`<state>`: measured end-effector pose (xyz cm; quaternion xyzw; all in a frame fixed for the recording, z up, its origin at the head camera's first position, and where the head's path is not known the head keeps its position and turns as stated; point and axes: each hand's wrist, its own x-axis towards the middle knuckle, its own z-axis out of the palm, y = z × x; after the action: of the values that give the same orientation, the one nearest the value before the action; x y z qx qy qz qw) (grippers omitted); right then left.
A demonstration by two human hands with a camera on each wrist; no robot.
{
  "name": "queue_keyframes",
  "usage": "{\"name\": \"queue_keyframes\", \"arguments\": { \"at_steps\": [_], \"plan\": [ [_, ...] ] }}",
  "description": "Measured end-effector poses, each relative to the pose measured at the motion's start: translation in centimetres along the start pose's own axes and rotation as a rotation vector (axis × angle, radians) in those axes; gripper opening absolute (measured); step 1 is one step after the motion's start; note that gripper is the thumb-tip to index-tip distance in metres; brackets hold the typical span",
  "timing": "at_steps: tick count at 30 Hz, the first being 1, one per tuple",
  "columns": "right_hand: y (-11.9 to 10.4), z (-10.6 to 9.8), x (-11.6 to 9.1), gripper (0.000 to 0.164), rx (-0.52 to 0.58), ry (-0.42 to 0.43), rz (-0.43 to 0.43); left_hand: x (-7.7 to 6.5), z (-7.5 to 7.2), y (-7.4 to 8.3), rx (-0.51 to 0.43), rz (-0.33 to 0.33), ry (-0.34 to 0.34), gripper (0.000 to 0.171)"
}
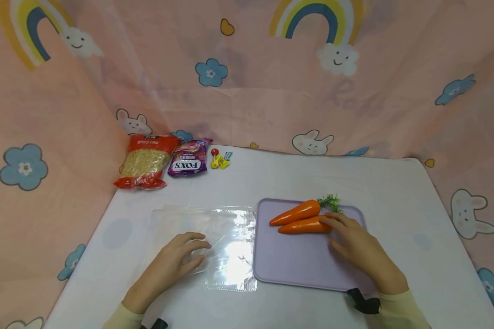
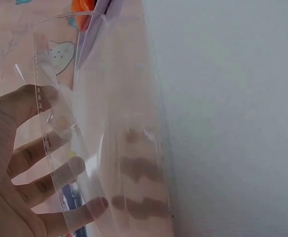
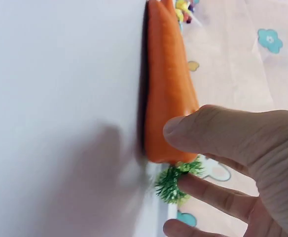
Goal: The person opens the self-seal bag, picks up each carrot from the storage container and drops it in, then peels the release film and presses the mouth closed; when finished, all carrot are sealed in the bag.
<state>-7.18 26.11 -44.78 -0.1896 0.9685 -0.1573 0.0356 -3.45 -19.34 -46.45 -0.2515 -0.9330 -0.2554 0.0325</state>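
Two orange carrots lie side by side on a lilac tray (image 1: 292, 265): the far carrot (image 1: 297, 213) and the near carrot (image 1: 302, 225). Green leaves (image 1: 330, 202) show at their thick ends. My right hand (image 1: 361, 250) hovers over the tray's right part, fingertips right at the thick end of the near carrot, its thumb overlapping the carrot (image 3: 167, 84) in the right wrist view. Left of the tray lies a clear plastic bag (image 1: 234, 269). Over it, my left hand (image 1: 166, 262) is spread with fingers loosely bent; film (image 2: 99, 98) overlaps the fingertips in the left wrist view.
At the back left stand a red packet of pale yellow food (image 1: 146, 160) and a purple FOX'S berries packet (image 1: 189, 157). Beside them lie small yellow-wrapped candies (image 1: 219, 161) and a red lollipop (image 1: 215, 151). A patterned pink cloth (image 1: 247, 109) walls the white table (image 1: 395, 192).
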Motion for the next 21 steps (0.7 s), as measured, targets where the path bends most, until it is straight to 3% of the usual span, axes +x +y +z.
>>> {"name": "queue_keyframes", "arguments": {
  "at_steps": [9,21],
  "plan": [
    [0.6,0.8,0.4,0.059,0.029,0.024,-0.021,-0.1,0.1,0.0,0.007,-0.002,0.009,0.030],
    [0.7,1.6,0.6,0.059,-0.032,0.054,-0.020,-0.1,0.2,0.0,-0.005,-0.024,-0.004,0.031]
  ]
}}
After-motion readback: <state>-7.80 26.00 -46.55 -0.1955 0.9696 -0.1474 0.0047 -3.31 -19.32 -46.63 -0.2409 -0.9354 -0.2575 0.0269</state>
